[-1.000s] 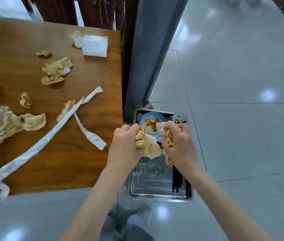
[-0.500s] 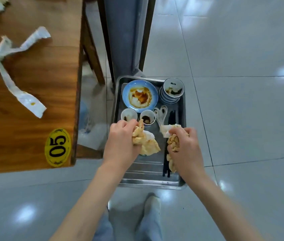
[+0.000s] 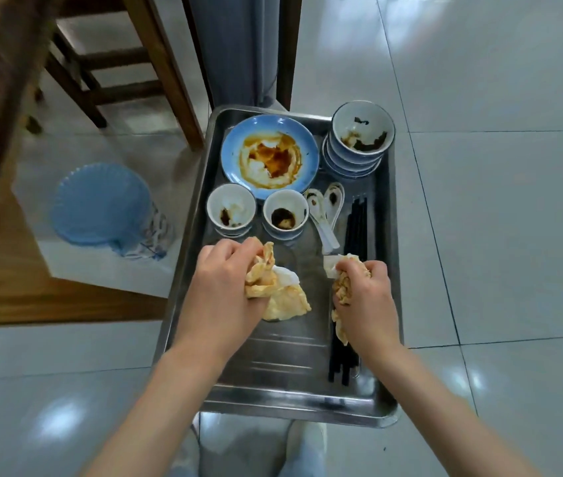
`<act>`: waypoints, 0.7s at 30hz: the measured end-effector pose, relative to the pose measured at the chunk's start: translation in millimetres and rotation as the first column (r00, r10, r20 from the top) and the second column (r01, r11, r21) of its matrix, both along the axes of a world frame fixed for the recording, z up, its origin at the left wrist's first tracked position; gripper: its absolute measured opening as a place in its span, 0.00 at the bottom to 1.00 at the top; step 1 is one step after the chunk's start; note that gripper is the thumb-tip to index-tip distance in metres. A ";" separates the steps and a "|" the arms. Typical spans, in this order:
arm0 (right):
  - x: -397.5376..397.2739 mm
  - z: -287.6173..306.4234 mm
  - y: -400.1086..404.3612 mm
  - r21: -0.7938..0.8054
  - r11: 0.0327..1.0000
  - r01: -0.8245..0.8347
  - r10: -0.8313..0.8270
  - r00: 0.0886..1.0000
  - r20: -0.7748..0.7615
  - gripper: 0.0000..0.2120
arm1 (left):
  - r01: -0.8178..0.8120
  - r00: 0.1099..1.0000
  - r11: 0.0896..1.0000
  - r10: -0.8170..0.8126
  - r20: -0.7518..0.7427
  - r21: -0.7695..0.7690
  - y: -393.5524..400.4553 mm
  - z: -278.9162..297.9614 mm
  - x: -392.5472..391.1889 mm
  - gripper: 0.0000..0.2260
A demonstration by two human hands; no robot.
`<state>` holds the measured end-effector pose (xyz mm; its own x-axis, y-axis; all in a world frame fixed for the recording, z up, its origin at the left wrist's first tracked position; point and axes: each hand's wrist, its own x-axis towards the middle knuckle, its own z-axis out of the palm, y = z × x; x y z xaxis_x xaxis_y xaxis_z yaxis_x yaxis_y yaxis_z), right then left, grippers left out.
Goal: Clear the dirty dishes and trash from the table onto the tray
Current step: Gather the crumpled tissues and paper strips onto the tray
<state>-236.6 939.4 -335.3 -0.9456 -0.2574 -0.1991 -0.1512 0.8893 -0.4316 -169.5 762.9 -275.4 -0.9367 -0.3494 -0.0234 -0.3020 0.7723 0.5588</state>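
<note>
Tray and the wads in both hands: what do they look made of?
Tray: looks like stainless steel, shiny, reflective, ribbed floor. Wads in the left hand and right hand: seemingly crumpled tissue paper, soft, stained yellow-orange, matte.

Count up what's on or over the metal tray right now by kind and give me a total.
Plates: 1, the blue plate
Bowl stacks: 3; bowls per stack unclear
White spoons: 2
Chopsticks: 1 black bundle; sticks uncountable
Soiled napkin wads: 2, in the left hand and the right hand
Total: 9
</note>
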 end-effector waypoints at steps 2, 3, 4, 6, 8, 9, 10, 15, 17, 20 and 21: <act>0.0 -11.5 2.1 0.008 1.000 0.004 -0.004 1.000 0.012 0.18 | -0.002 1.000 1.000 0.002 -0.001 -0.008 -1.7 -6.2 -0.9 0.20; 1.6 -15.9 3.5 0.010 1.000 0.000 0.000 1.000 0.021 0.18 | -0.002 1.000 1.000 0.002 -0.001 -0.010 -2.5 -9.0 -0.4 0.19; 3.5 -19.2 4.5 0.010 1.000 -0.011 0.011 0.999 0.031 0.20 | -0.004 1.000 1.000 0.004 -0.001 -0.009 -3.4 -11.1 0.4 0.19; 6.0 -22.8 4.8 0.000 0.999 -0.038 0.038 0.998 0.049 0.22 | -0.010 1.000 1.000 0.010 0.005 -0.005 -5.5 -13.1 2.5 0.19; 5.7 -23.7 1.8 -0.025 0.998 -0.052 0.053 0.997 0.049 0.22 | -0.014 1.000 1.000 0.014 0.014 -0.003 -6.9 -13.2 4.5 0.18; 4.4 -23.6 -0.7 -0.034 0.998 -0.054 0.056 0.997 0.045 0.22 | -0.013 1.000 1.000 0.013 0.016 -0.003 -7.8 -13.1 5.1 0.18; 2.9 -23.7 -3.6 -0.035 0.998 -0.054 0.056 0.997 0.044 0.22 | -0.012 1.000 1.000 0.012 0.016 -0.005 -8.8 -13.0 5.7 0.18; -2.6 -27.6 -15.0 -0.045 0.998 -0.036 0.039 0.997 0.069 0.25 | -0.011 0.999 1.000 0.011 0.037 -0.002 -12.9 -11.3 9.2 0.19; -3.0 -28.6 -16.4 -0.055 0.998 -0.036 0.041 0.996 0.080 0.26 | -0.006 0.999 1.000 0.006 0.036 -0.003 -15.0 -11.0 9.9 0.18; -2.6 -26.8 -15.2 -0.068 0.997 -0.036 0.043 0.994 0.104 0.31 | -0.012 0.999 1.000 0.012 0.038 -0.005 -17.9 -10.5 11.5 0.18; -2.8 -25.3 -14.4 -0.069 0.997 -0.039 0.047 0.993 0.110 0.33 | -0.013 0.999 1.000 0.014 0.038 -0.005 -18.2 -10.1 12.2 0.18</act>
